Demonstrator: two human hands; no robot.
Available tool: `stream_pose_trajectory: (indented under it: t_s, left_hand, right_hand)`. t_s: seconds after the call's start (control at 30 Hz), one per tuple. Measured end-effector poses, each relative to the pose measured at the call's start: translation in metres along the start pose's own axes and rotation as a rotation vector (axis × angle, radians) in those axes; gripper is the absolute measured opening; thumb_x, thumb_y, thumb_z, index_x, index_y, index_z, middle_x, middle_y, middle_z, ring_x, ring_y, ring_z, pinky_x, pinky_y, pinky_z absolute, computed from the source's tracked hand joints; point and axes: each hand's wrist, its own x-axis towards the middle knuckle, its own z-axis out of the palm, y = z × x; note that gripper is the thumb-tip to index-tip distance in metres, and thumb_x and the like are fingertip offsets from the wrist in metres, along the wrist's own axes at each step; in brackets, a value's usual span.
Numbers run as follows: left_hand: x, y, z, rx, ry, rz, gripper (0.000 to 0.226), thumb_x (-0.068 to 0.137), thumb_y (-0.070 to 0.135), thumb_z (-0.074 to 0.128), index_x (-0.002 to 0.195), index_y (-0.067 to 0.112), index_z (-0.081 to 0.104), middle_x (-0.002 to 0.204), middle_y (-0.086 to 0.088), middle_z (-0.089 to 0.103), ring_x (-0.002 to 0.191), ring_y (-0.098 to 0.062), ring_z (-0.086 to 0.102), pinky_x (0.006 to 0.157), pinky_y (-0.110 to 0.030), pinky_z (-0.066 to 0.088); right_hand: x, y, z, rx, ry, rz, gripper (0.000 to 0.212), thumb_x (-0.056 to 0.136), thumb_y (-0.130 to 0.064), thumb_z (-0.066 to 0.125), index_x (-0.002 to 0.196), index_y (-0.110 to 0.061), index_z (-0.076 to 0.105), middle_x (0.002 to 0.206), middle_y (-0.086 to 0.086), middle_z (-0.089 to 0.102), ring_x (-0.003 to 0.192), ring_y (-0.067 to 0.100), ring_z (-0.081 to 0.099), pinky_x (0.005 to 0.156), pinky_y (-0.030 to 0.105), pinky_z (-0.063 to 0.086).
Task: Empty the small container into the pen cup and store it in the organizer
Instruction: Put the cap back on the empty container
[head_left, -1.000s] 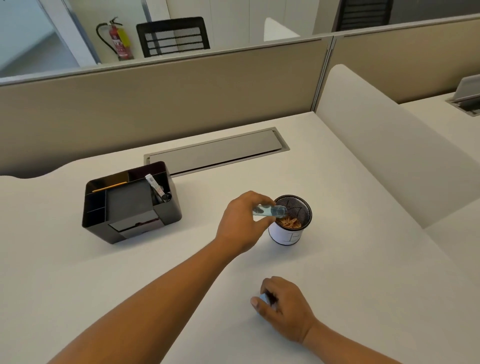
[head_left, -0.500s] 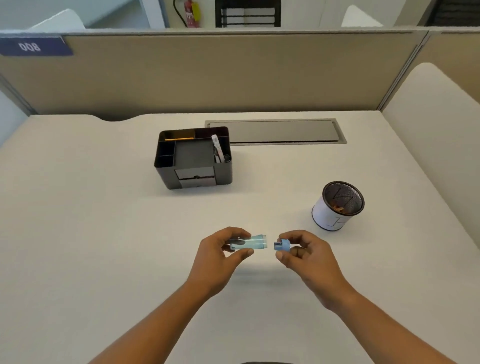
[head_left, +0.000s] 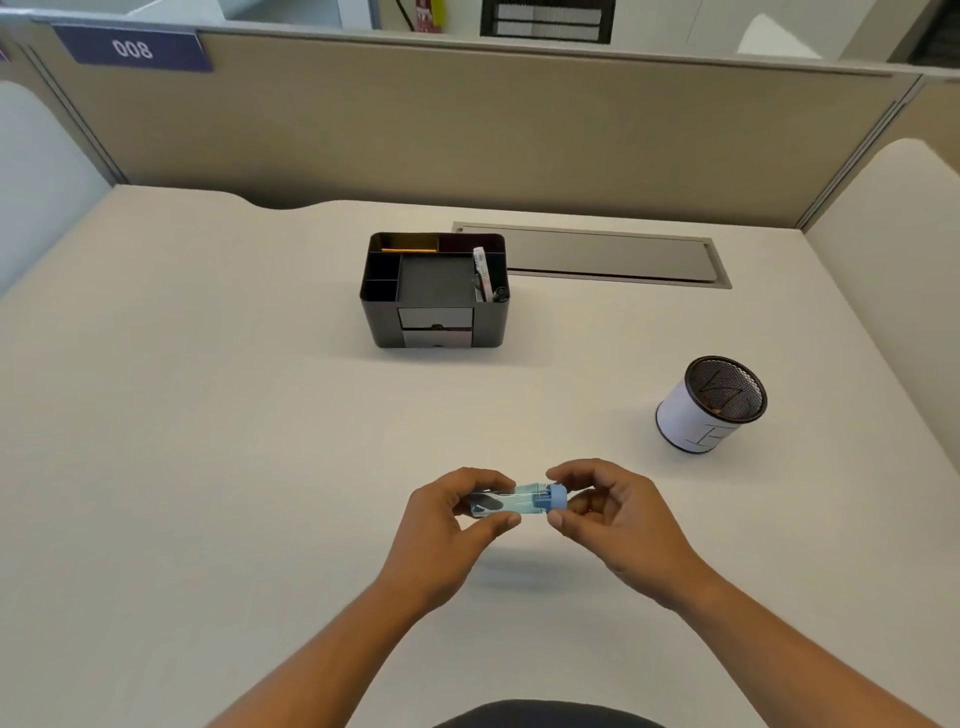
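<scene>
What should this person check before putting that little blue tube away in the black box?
1. Tube held firmly: ok, the left hand pinches it above the desk.
2. Cap on the tube: ok, the right hand holds it at the tube's end; whether it is fully tight, cannot tell.
3. Tube emptied: cannot tell, something dark shows through its wall.
4. Contents in the cup: cannot tell, the mesh hides most of the inside.
5. Free slot in the organizer: ok, the left compartments look empty.
6. Path to the organizer: ok, nothing lies between.
</scene>
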Motion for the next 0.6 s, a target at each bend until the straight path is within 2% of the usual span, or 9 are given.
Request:
stream_pose_trajectory:
  t_s: [0.1,0.33,0.6]
  left_hand:
    - [-0.002,0.001,-0.001,0.008,-0.023,0.005,0.024,0.077,0.025,0.079,0.095,0.037,0.070,0.093,0.023,0.071,0.091,-0.006,0.065,0.079,-0.013,0.050]
    - [0.000,0.004,0.000,0.009,-0.042,-0.027,0.023,0.075,0.028,0.080,0.094,0.039,0.071,0.091,0.021,0.072,0.090,-0.004,0.065,0.074,-0.009,0.049]
    - [0.004,0.012,-0.004,-0.005,-0.106,-0.004,0.021,0.076,0.032,0.078,0.091,0.043,0.069,0.093,0.032,0.069,0.090,0.003,0.065,0.071,-0.006,0.047]
  right_hand:
    - [-0.002,-0.002,0.001,-0.046,-0.013,-0.034,0.030,0.079,-0.006,0.082,0.098,-0.028,0.074,0.093,-0.007,0.075,0.072,0.007,0.067,0.065,0.021,0.057]
    - [-0.001,-0.003,-0.002,-0.095,-0.010,-0.065,0.034,0.078,-0.004,0.082,0.100,-0.030,0.075,0.098,-0.008,0.076,0.087,0.017,0.072,0.069,0.023,0.059]
    - [-0.001,-0.004,-0.005,-0.024,-0.002,-0.075,0.032,0.075,-0.002,0.084,0.100,-0.021,0.078,0.093,-0.001,0.077,0.080,0.014,0.072,0.067,0.021,0.058]
